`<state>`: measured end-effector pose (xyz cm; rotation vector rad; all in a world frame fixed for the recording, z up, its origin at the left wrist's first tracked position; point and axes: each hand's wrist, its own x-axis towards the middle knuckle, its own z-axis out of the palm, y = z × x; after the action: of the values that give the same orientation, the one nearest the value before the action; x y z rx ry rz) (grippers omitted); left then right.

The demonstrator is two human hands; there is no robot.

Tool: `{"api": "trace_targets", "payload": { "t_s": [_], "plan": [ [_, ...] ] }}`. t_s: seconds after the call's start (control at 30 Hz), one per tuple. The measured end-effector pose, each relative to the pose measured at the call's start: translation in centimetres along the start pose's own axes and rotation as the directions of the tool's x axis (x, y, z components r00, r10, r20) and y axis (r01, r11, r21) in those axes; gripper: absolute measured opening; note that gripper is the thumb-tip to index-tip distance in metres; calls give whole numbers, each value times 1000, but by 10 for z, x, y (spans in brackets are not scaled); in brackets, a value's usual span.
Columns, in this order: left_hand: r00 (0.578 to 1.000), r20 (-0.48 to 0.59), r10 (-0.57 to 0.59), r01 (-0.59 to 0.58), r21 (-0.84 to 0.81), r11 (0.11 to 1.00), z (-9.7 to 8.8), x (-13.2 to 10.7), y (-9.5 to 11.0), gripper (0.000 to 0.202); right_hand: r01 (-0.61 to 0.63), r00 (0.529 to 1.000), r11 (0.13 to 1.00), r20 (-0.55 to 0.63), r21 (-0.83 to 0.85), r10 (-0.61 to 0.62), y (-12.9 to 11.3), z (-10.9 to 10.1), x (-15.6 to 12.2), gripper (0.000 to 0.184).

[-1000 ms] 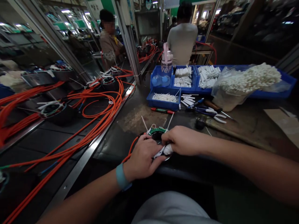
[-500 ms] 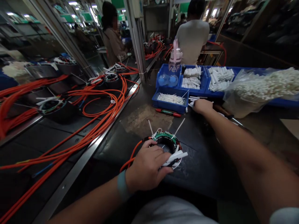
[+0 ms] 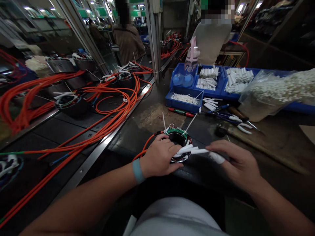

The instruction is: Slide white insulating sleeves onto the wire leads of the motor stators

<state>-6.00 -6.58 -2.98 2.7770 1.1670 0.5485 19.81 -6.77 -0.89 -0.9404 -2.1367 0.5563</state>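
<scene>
A ring-shaped motor stator [image 3: 177, 131] with green and dark windings lies on the dark bench in front of me. Two white cable ties stand up from its far rim, and an orange cable leaves its left side. My left hand [image 3: 161, 152] grips its near left side, fingers over the rim, beside several white sleeves [image 3: 185, 149] bunched on the ring. Just right of the stator, my right hand [image 3: 235, 162] pinches a white tube [image 3: 199, 151], whose left end is at the bunched sleeves. A white wrap covers the right thumb.
Behind the stator lie a red marker [image 3: 180, 112], a blue tray of cable ties [image 3: 184, 107], loose white tubes [image 3: 210, 103], pliers [image 3: 233, 118] and a hammer [image 3: 264, 147]. Blue bins [image 3: 222, 88] stand farther back. Orange cables [image 3: 98, 131] and more stators [image 3: 71, 106] fill the left side. Two people are beyond.
My right hand has come back from the loose tubes by the tray to the stator's right side, now with a white tube. My left hand stays on the stator. The view has shifted.
</scene>
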Motion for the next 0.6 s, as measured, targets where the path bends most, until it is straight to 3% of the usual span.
{"api": "trace_targets", "payload": {
  "t_s": [0.17, 0.3, 0.37, 0.47, 0.53, 0.6],
  "plan": [
    [1000, 2, -1, 1, 28, 1000, 0, -1, 2, 40, 23, 975, 1000, 222, 7, -23, -12, 13, 27, 23],
    [1000, -4, -11, 11, 41, 999, 0, -2, 3, 38, 137, 943, 990, 313, -40, -118, -26, 27, 25, 35],
    [1000, -6, -16, 16, 47, 999, 1, -2, 4, 34, 233, 944, 967, 263, -104, -199, -31, 39, 12, 38],
    [1000, -3, -16, 17, 53, 998, 1, -3, 4, 29, 320, 947, 921, 98, -223, -306, -33, 56, -7, 40],
    [1000, -7, -16, 16, 47, 999, 1, -3, 4, 29, 254, 965, 933, 1, -253, -262, -33, 64, -12, 37],
    [1000, -10, -8, 8, 27, 1000, -1, -3, 5, 34, 138, 989, 961, -15, -241, -146, -32, 65, -10, 32]
  ]
}}
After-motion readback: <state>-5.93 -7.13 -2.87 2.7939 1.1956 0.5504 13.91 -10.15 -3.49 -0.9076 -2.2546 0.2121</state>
